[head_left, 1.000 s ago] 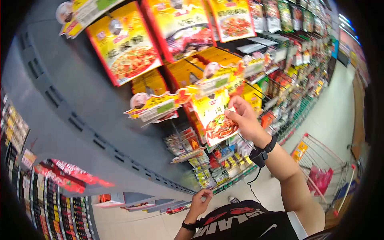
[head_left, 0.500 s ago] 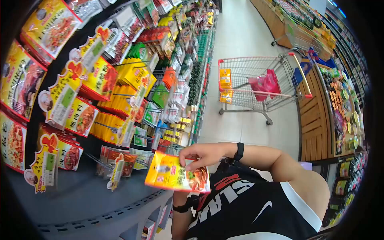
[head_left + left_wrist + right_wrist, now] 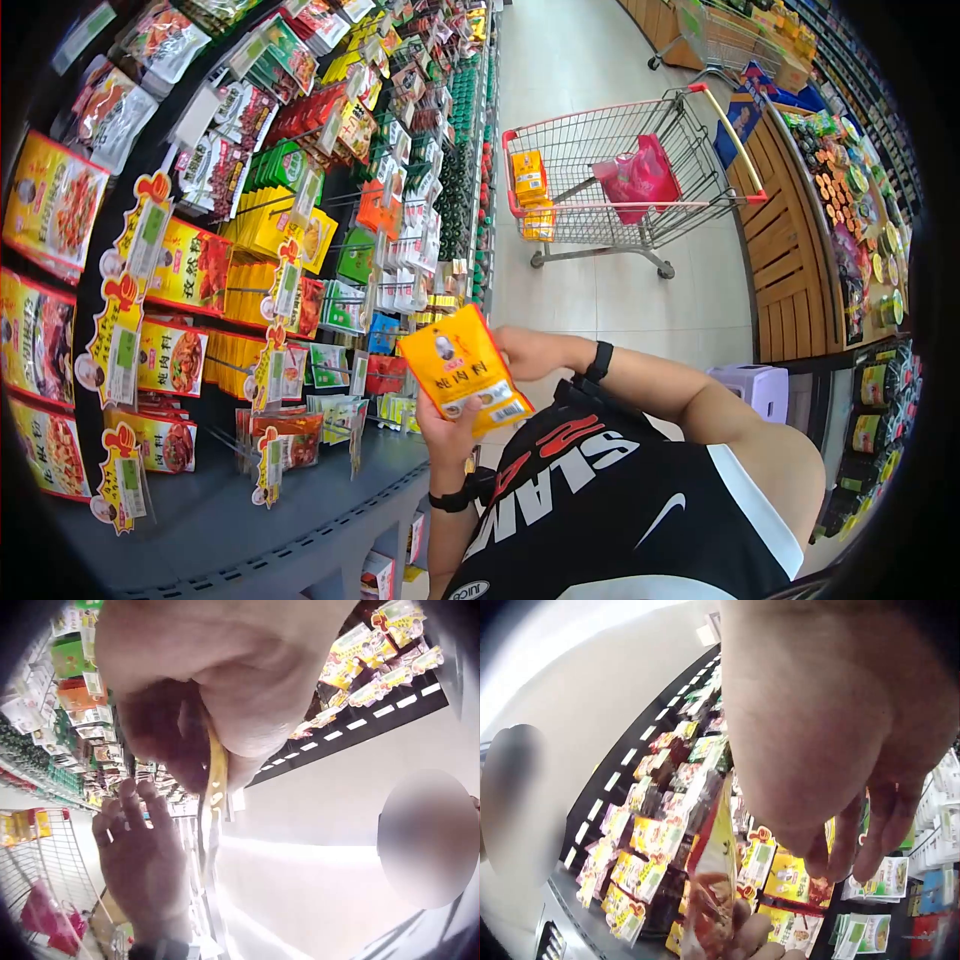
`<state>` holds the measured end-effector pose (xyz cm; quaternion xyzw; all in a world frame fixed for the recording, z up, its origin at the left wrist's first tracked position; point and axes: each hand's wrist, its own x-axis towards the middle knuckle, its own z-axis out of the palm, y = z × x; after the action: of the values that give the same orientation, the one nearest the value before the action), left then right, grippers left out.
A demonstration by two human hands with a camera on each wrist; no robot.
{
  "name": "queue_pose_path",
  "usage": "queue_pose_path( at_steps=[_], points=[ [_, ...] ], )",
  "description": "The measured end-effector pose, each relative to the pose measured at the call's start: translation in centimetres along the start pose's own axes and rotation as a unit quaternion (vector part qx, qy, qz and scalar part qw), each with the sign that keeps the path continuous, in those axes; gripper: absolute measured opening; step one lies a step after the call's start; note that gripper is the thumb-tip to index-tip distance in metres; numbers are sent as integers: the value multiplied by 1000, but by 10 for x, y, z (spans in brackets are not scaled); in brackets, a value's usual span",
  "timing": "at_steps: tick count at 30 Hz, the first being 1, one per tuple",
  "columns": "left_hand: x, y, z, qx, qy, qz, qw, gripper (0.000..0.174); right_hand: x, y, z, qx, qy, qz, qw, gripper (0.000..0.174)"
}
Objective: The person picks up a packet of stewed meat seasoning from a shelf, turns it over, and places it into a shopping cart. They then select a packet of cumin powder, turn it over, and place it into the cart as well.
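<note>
A yellow seasoning packet (image 3: 460,362) with red edges is tilted in front of the chest, its barcode side up in the head view. My left hand (image 3: 446,434) pinches its lower edge, thumb across the face. In the left wrist view the packet (image 3: 216,787) shows edge-on between thumb and fingers. My right hand (image 3: 540,352) is beside the packet's right edge, partly hidden behind it. The left wrist view shows that right hand (image 3: 142,855) apart from the packet, fingers loosely extended. A food picture on the packet's other side (image 3: 711,889) shows in the right wrist view.
Hanging seasoning packets (image 3: 172,358) with price tags (image 3: 122,335) fill the shelf rack at left. A shopping cart (image 3: 610,225) holding yellow packs (image 3: 528,173) and a pink bag (image 3: 637,180) stands in the aisle. A wooden display stand (image 3: 790,255) and a lilac stool (image 3: 752,388) are at right.
The packet came off the rack in my right hand and moved to the chest. It turned from its food-picture side to its barcode side, and my left hand took hold while the right let go.
</note>
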<state>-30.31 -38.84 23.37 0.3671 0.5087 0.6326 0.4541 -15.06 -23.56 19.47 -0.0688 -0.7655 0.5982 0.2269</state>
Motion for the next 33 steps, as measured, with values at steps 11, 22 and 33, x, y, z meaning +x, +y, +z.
queue_pose_path(
  at_steps=[11,22,33],
  points=[
    [80,-11,123,156,77,41,984,60,-63,-13,-140,182,10,145,972,32],
    [145,-41,212,49,-23,29,998,77,-93,-9,-230,204,75,173,961,31],
    [219,-47,243,99,-92,-3,991,60,-99,19,-283,195,161,157,955,31]
  ],
)
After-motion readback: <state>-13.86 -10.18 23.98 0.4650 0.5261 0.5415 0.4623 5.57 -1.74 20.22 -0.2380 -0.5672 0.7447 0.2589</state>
